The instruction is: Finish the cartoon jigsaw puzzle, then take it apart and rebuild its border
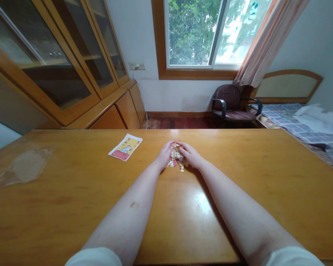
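A small heap of jigsaw puzzle pieces (176, 159), cream, pink and yellow, lies in the middle of a wooden table (72, 192). My left hand (164, 155) and my right hand (191, 155) cup the heap from either side, fingertips meeting at its far edge. Both hands have their fingers held together and curved round the pieces. A printed picture card (125, 147), red and yellow with a cartoon figure, lies flat to the left of my left hand.
A clear plastic bag (23, 167) lies flat at the table's far left. Beyond the table stand glass-fronted wooden cabinets (66, 59), a dark office chair (233, 105) under the window, and a bed (308, 125) at the right.
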A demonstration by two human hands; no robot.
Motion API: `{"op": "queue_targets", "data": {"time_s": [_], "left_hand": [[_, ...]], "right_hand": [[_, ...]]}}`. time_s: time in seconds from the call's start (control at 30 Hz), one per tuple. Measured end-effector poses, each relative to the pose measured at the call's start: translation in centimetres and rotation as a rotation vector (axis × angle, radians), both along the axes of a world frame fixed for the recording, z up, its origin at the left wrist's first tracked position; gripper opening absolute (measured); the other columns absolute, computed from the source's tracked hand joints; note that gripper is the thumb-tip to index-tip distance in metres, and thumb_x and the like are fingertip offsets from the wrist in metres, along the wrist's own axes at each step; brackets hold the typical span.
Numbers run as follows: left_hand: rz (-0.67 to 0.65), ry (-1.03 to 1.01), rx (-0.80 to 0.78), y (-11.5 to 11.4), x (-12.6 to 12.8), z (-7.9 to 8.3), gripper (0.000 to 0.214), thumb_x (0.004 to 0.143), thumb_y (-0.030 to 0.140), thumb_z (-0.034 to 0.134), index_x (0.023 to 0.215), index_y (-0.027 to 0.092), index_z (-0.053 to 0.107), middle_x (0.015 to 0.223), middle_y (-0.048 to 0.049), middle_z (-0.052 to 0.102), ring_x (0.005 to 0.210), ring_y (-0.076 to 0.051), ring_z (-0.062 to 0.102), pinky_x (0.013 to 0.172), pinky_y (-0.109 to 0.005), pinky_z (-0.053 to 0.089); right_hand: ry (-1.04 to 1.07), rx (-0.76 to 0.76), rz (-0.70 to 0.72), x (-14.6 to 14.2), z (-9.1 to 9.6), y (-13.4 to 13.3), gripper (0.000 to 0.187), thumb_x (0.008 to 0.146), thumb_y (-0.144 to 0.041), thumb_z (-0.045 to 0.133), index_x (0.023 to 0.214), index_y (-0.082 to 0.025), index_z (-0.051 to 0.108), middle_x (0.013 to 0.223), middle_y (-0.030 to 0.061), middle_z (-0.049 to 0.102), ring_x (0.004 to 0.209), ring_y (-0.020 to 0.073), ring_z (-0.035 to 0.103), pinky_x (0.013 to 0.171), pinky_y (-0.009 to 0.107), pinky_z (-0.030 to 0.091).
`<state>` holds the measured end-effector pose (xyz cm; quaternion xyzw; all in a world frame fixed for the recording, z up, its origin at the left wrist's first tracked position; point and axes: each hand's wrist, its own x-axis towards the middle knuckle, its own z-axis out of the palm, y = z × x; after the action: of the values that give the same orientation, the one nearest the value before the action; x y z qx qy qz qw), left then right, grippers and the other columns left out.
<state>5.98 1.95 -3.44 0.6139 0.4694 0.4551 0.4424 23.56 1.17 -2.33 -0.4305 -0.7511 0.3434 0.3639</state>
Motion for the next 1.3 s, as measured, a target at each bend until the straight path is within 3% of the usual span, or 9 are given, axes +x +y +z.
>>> {"op": "queue_targets", "data": {"time_s": [0.07, 0.17, 0.27, 0.37, 0.47, 0.6, 0.83, 1.07, 1.3], "left_hand": [[0.053, -0.085, -0.012, 0.4, -0.2, -0.5, 0.040, 0.097, 0.041, 0.034, 0.124, 0.022, 0.057, 0.138, -0.0078, 0.055, 0.132, -0.019, 0.047, 0.112, -0.037, 0.036], [0.073, -0.157, -0.097, 0.9, -0.5, -1.0, 0.044, 0.099, 0.043, 0.029, 0.127, 0.023, 0.055, 0.142, -0.0082, 0.052, 0.135, -0.018, 0.045, 0.112, -0.036, 0.037], [0.010, -0.173, -0.106, 1.0, -0.2, -1.0, 0.047, 0.098, 0.049, 0.031, 0.129, 0.022, 0.055, 0.145, -0.0081, 0.049, 0.138, -0.019, 0.041, 0.114, -0.036, 0.035], [-0.011, -0.187, -0.142, 0.7, 0.2, -0.6, 0.051, 0.099, 0.050, 0.027, 0.130, 0.020, 0.053, 0.147, -0.0099, 0.047, 0.138, -0.019, 0.041, 0.113, -0.035, 0.036], [-0.013, -0.169, -0.181, 0.3, 0.3, 0.0, 0.053, 0.100, 0.050, 0.023, 0.127, 0.019, 0.056, 0.142, -0.0124, 0.052, 0.133, -0.020, 0.048, 0.109, -0.035, 0.041], [-0.044, -0.094, -0.124, -0.4, 0.4, 0.7, 0.048, 0.095, 0.055, 0.038, 0.118, 0.019, 0.061, 0.134, -0.0120, 0.059, 0.127, -0.023, 0.053, 0.102, -0.036, 0.047], [-0.109, -0.039, -0.037, -1.2, 0.5, 1.0, 0.043, 0.091, 0.053, 0.047, 0.111, 0.019, 0.064, 0.118, -0.0104, 0.068, 0.112, -0.022, 0.061, 0.099, -0.037, 0.048], [-0.106, -0.069, -0.043, -1.0, 0.3, 1.2, 0.043, 0.093, 0.050, 0.044, 0.113, 0.017, 0.063, 0.115, -0.0109, 0.068, 0.110, -0.022, 0.062, 0.098, -0.038, 0.048], [-0.102, -0.152, -0.050, -1.0, 0.2, 1.3, 0.047, 0.089, 0.056, 0.049, 0.108, 0.015, 0.064, 0.114, -0.0124, 0.068, 0.111, -0.023, 0.061, 0.101, -0.040, 0.046]], "right_hand": [[-0.054, -0.008, -0.013, 0.0, 0.1, -0.2, 0.061, 0.090, -0.050, 0.051, 0.142, -0.018, 0.045, 0.145, 0.0163, 0.046, 0.134, 0.0266, 0.043, 0.112, 0.046, 0.033], [-0.277, 0.057, 0.018, -0.2, 0.0, -0.7, 0.092, 0.070, -0.058, 0.073, 0.146, -0.018, 0.040, 0.154, 0.0198, 0.030, 0.144, 0.0340, 0.025, 0.116, 0.053, 0.021], [-0.469, 0.126, 0.052, -0.7, 0.2, -1.3, 0.102, 0.061, -0.061, 0.079, 0.146, -0.019, 0.040, 0.153, 0.0222, 0.031, 0.142, 0.0382, 0.026, 0.115, 0.060, 0.017], [-0.544, 0.193, 0.054, -1.1, 0.7, -1.6, 0.087, 0.066, -0.057, 0.078, 0.139, -0.018, 0.049, 0.144, 0.0205, 0.046, 0.133, 0.0367, 0.040, 0.112, 0.057, 0.024], [-0.540, 0.255, 0.034, -1.2, 1.1, -1.6, 0.056, 0.075, -0.049, 0.075, 0.120, -0.016, 0.063, 0.121, 0.0164, 0.062, 0.115, 0.0301, 0.055, 0.102, 0.046, 0.039], [-0.536, 0.278, 0.009, -1.3, 1.1, -1.4, 0.029, 0.080, -0.039, 0.073, 0.098, -0.016, 0.066, 0.098, 0.0114, 0.065, 0.095, 0.0246, 0.059, 0.086, 0.038, 0.045], [-0.328, 0.166, -0.050, -1.0, 0.6, -0.8, 0.008, 0.085, -0.026, 0.064, 0.083, -0.018, 0.063, 0.085, 0.0058, 0.064, 0.081, 0.0187, 0.058, 0.075, 0.030, 0.044], [0.105, 0.037, -0.221, -0.4, 1.4, -0.5, 0.020, 0.082, -0.039, 0.058, 0.081, -0.020, 0.064, 0.078, 0.0018, 0.065, 0.075, 0.0178, 0.059, 0.074, 0.030, 0.046], [0.376, -0.159, -0.152, -0.8, 2.3, -0.9, 0.028, 0.070, -0.045, 0.069, 0.081, -0.020, 0.067, 0.082, 0.0039, 0.071, 0.079, 0.0198, 0.064, 0.079, 0.034, 0.050]]}}
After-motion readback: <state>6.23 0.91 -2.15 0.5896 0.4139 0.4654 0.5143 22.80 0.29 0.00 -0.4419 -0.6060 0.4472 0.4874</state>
